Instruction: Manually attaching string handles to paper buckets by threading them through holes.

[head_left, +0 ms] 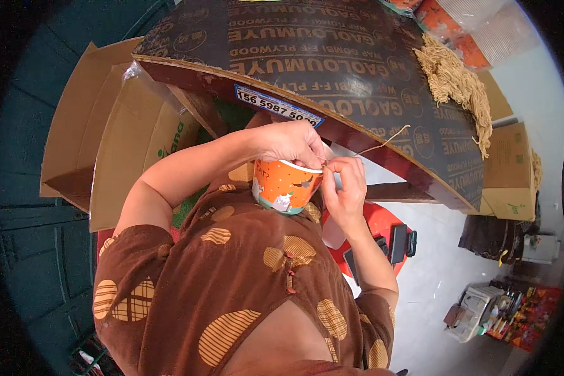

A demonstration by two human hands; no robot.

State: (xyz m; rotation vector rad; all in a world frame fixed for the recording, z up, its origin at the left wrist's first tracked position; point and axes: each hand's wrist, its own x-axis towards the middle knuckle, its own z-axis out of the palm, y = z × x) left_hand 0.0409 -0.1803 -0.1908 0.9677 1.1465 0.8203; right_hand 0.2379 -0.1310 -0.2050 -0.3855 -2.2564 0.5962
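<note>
An orange paper bucket (286,187) with a white rim, a teal base and printed dark and white figures is held upright against my lap. My left hand (292,144) reaches over its rim, the fingers closed on the rim's right side and the thumb partly hidden. My right hand (346,183) meets it there, thumb and forefinger pinched together at the rim. A strand of beige cord (385,143) runs from between the fingertips out over the table edge. Exactly how the cord meets the rim is too small to make out.
A dark plywood-topped table (319,50) stands in front, with a bundle of beige cord (454,81) at its right. Open cardboard boxes (122,131) stand left. A red stool (382,219) with black devices is by my right arm. Stacked orange buckets (442,22) lie far right.
</note>
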